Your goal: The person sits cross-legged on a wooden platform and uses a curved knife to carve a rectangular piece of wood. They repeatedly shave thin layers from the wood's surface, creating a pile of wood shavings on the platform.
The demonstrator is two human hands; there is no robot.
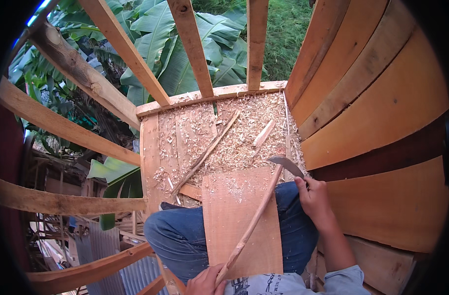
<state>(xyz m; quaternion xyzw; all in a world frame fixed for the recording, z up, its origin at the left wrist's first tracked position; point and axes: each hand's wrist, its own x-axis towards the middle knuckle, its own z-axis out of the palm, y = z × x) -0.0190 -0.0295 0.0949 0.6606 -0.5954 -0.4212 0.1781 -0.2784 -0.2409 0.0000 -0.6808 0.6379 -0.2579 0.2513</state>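
Observation:
A long, thin wooden stick (254,221) slants across the flat board (222,221) on my lap. My left hand (204,282) is closed around its lower end, close to my body. Up at the right, my right hand (310,194) grips a knife (289,165) with a dark, curved blade. The blade is by the stick's far end; I cannot tell whether they touch. My legs in blue jeans (177,233) are bent under the board.
Curled shavings (200,118) cover the plank floor ahead. A longer stick (209,147) and a short pale wood piece (263,133) lie among them. Slatted railings (192,49) stand in front and at the left, with banana leaves beyond. A plank wall (372,118) rises at the right.

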